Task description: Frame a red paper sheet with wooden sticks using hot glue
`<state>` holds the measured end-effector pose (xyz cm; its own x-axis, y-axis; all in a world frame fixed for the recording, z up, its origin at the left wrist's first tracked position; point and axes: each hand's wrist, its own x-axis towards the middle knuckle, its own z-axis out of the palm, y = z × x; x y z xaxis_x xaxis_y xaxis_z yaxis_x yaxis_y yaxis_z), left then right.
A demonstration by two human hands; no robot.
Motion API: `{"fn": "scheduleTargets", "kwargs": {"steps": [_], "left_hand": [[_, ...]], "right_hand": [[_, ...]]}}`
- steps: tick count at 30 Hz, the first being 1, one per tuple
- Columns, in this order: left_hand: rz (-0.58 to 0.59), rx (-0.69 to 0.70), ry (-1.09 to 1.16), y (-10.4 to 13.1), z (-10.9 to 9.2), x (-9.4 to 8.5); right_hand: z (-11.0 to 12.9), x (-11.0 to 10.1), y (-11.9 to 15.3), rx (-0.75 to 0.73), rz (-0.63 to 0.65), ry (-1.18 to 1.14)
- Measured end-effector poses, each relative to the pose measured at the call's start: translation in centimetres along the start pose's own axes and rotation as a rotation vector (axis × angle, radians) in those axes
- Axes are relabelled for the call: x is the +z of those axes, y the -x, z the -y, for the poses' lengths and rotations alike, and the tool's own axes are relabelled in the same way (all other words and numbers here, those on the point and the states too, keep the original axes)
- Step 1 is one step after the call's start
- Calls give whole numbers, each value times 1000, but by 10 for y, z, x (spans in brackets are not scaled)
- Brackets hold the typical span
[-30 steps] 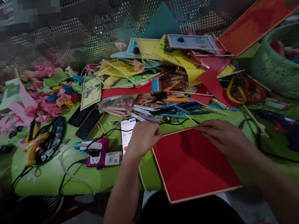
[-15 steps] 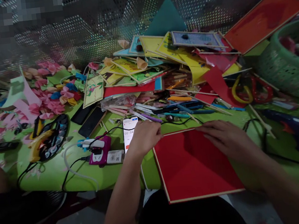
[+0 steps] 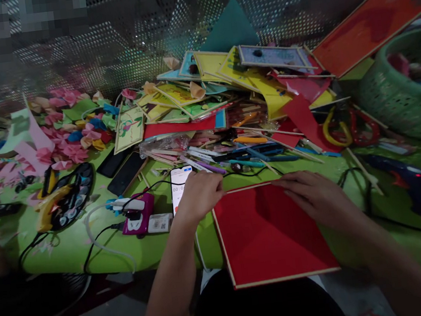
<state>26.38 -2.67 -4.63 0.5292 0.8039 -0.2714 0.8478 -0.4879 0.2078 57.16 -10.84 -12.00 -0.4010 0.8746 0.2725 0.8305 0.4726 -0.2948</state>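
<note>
A red card panel [image 3: 269, 237] with thin pale wooden sticks along its edges lies in front of me, its near end hanging past the table's edge. At its upper left corner my left hand [image 3: 202, 192] is closed, knuckles up; what its fingers press or pinch is hidden. My right hand [image 3: 315, 194] rests on the upper right part of the panel, fingers stretched out together along the top edge. Partly behind my left hand lies a lit phone [image 3: 177, 182] showing a timer. The top edge stick shows between my two hands.
A glue gun [image 3: 406, 176] with a cable lies at right, below red- and yellow-handled scissors [image 3: 336, 131] and a green basket [image 3: 396, 91]. Pens and framed cards [image 3: 184, 92] pile up behind. At left are a purple power adapter [image 3: 139, 219], dark phones [image 3: 126, 172] and paper flowers [image 3: 75, 138].
The whole view has shifted slightly to the left. Both hands keep nearly the same places on the red panel.
</note>
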Motion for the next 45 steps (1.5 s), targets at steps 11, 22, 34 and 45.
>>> {"fn": "scheduleTargets", "kwargs": {"steps": [11, 22, 34, 45], "left_hand": [[-14, -4, 11, 0, -1, 0], [-23, 0, 20, -3, 2, 6], [-36, -50, 67, 3, 10, -5], [-3, -34, 56, -1, 10, 3]], "right_hand": [[-2, 0, -1, -22, -9, 21], [-5, 2, 0, -33, 13, 44], [-4, -1, -3, -91, -25, 64], [-5, 2, -2, -96, -22, 78]]}}
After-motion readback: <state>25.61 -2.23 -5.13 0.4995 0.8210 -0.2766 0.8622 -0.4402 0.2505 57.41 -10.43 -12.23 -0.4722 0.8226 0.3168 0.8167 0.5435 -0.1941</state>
